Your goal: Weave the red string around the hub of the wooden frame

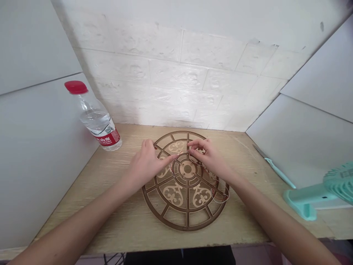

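Observation:
A round brown openwork frame (188, 212) with spokes, rings and pale scroll ornaments lies flat on the table. My left hand (149, 160) grips its upper left part, fingers curled at the outer rim and thumb stretched to the inner ring. A thin wire (220, 202), white with some reddish strands, runs around the hub and loops out over the lower right rim. Between the thumb and fingers of my right hand (206, 156) a stretch of this wire is pinched, just above the hub. The fingertips partly hide the wire there.
On the left of the wooden table (116, 228) stands a water bottle (100, 123) with a red cap. A mint green fan (309, 197) lies at the right, near a knife (280, 172) with a green handle. White panels and a brick-patterned wall (176, 77) enclose the table.

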`<state>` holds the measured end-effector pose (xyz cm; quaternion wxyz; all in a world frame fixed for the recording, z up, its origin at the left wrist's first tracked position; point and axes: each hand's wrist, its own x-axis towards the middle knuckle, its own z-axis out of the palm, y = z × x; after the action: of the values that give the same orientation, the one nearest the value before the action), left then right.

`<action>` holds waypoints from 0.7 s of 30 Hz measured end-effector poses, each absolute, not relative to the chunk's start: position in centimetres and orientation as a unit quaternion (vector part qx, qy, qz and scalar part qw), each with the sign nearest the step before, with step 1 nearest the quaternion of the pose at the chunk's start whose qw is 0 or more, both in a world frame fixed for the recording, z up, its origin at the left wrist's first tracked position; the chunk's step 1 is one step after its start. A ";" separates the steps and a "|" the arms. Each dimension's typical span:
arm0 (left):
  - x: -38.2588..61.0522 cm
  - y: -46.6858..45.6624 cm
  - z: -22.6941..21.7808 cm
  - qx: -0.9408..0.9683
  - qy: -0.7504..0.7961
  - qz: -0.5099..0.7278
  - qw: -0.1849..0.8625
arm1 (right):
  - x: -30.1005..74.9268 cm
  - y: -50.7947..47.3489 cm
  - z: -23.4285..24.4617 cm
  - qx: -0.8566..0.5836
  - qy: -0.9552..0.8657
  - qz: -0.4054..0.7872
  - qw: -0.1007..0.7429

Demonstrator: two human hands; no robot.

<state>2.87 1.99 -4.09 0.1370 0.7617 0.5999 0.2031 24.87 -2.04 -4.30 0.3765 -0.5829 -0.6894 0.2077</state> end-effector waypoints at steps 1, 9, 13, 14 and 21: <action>2.9 2.0 -4.1 0.761 0.600 0.204 0.136 | 24.9 -2.1 -4.2 -0.582 -0.690 0.208 0.377; 2.9 1.9 -4.0 0.761 0.601 0.207 0.133 | 25.0 -2.4 -3.9 -0.582 -0.706 0.188 0.357; 2.9 1.9 -4.0 0.765 0.595 0.210 0.129 | 24.7 -2.6 -3.7 -0.582 -0.718 0.154 0.349; 2.8 1.9 -4.0 0.765 0.595 0.210 0.128 | 24.6 -2.8 -3.6 -0.584 -0.720 0.151 0.343; 2.9 1.3 -3.3 0.766 0.597 0.206 0.115 | 24.1 -3.2 -3.0 -0.593 -0.730 0.118 0.319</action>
<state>2.86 1.35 -3.34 0.1151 0.7663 0.5975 0.2064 24.08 -3.21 -2.99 0.3194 -0.5925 -0.7300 0.1182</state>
